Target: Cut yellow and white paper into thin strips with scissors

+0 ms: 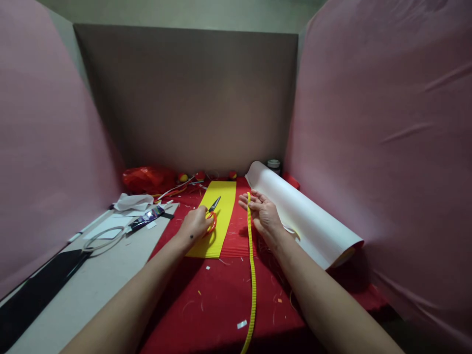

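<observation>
My left hand (195, 222) is closed on a pair of scissors (211, 216) with orange-red handles, its dark blades pointing up and away. Beneath it lies a yellow ribbed sheet (221, 201), with a red ribbed sheet (234, 236) along its right side. From my right hand (264, 214) a long, narrow yellow ribbed strip (252, 275) runs down toward the near edge of the view. The strip's top end rests against the fingers, which are partly spread; the thumb is mostly hidden.
A large white roll (302, 211) lies to the right on the red cloth (206, 305). Farther back are a red plastic bag (149, 179), small red-and-yellow balls (183, 177) and a lidded jar (273, 165). A looped cable (105, 241) and dark packet (145, 219) lie left. Small scraps dot the cloth.
</observation>
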The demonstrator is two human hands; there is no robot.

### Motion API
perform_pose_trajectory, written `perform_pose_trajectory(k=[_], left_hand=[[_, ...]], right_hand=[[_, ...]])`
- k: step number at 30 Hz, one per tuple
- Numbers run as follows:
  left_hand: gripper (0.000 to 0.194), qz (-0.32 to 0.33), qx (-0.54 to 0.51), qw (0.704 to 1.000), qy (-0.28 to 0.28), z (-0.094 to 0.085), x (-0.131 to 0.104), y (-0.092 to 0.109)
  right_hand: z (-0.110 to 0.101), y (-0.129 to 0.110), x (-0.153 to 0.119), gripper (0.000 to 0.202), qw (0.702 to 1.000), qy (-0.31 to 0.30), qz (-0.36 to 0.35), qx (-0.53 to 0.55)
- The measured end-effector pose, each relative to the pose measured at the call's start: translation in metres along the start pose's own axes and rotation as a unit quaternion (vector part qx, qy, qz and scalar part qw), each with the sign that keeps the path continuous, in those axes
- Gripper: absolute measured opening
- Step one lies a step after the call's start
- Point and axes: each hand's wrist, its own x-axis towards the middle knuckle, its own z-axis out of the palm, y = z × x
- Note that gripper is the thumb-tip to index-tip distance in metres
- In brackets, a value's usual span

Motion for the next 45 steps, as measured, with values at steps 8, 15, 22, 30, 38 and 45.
perform_pose_trajectory(k=[8, 15, 22, 30, 38, 45], left_hand=[[0.031, 0.053, 0.021, 0.998, 0.027, -0.012, -0.015, 0.004], [0.038, 0.067, -0.505, 0.852, -0.120, 0.004, -0.020, 0.026], [0.017, 0.019, -0.591, 0.804, -0.055, 0.008, -0.016, 0.021], [0.024, -0.010, -0.668, 0.738, 0.095, -0.008, 0.007, -0.009], [0.026, -0.049, -0.703, 0.697, 0.134, -0.009, 0.015, -0.027], [0.025, -0.023, -0.706, 0.694, 0.141, -0.011, 0.014, -0.026]], right_hand=[[-0.001, 0.014, -0.006, 0.045, 0.999, -0.034, 0.020, -0.037], [0.007, 0.025, -0.023, 0.048, 0.987, -0.064, 0.061, -0.132], [0.008, 0.036, -0.033, 0.045, 0.972, -0.114, 0.131, -0.159], [0.001, 0.038, -0.039, 0.043, 0.916, -0.188, 0.305, -0.183], [0.003, 0.035, -0.043, 0.039, 0.885, -0.227, 0.347, -0.211], [0.005, 0.030, -0.041, 0.044, 0.874, -0.232, 0.359, -0.231]])
